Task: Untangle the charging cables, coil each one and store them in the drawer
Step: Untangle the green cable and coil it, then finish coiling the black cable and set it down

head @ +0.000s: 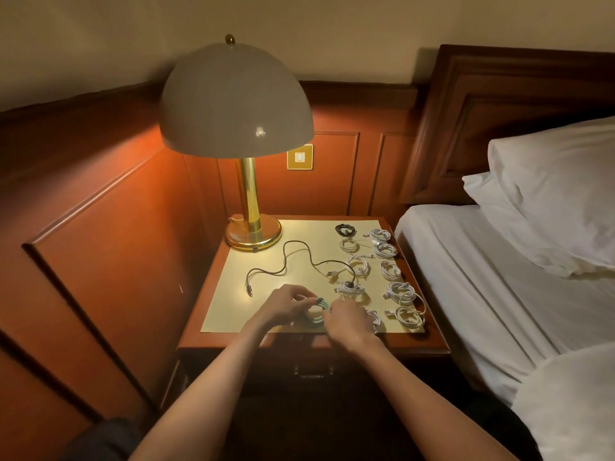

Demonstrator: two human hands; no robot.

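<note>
While the teal cable coil (317, 309) is gripped at the front of the surface (233, 307) by the fingers of the left hand (286, 302) and right hand (346, 319), its loops could be sprung open if either grip is slackened.

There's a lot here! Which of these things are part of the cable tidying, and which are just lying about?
Job: teal cable gripped by left hand and right hand; loose black cable; white coils; black coil; drawer.
Lying about: lamp; wall switch; pillows.
</note>
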